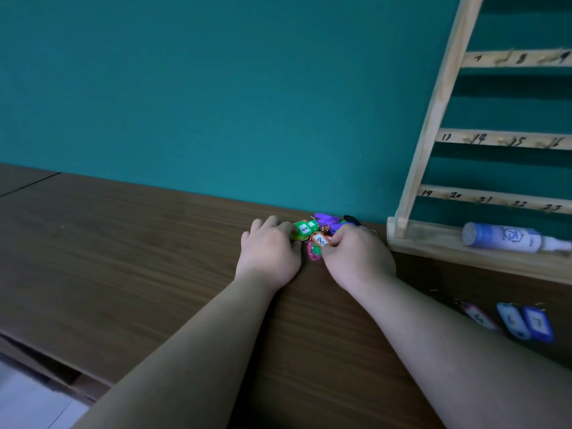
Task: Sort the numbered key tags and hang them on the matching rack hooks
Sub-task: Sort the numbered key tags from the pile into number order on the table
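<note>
Worktop: a brown wood-grain surface ran along a teal wall; a seam crossed its far left end.
Left hand: lay palm down on the worktop, fingers curled against the left edge of the tag pile; whether they pinched a tag could not be told.
Green tag: sat at the tips of the left fingers, its white label turned up.
Tag pile: a small heap of coloured key tags with wire rings rested against the foot of the wall, between the two hands; purple, pink and dark tags showed in it.
Orange tag: marked 8, lay at the front of the pile, clamped between thumb and forefinger of the right hand.
Right hand: rested on the worktop just right of the pile, fingers bent inward on the orange tag.
Rack: a pale wooden frame stood against the wall at right, its rails bearing hand-written numbers beside small hooks; no tag showed on the visible hooks.
Spray bottle: lay on its side on the rack's base ledge.
Sorted tags: two blue tags and a pink one lay side by side on the worktop below the rack, well apart from the pile.
</note>
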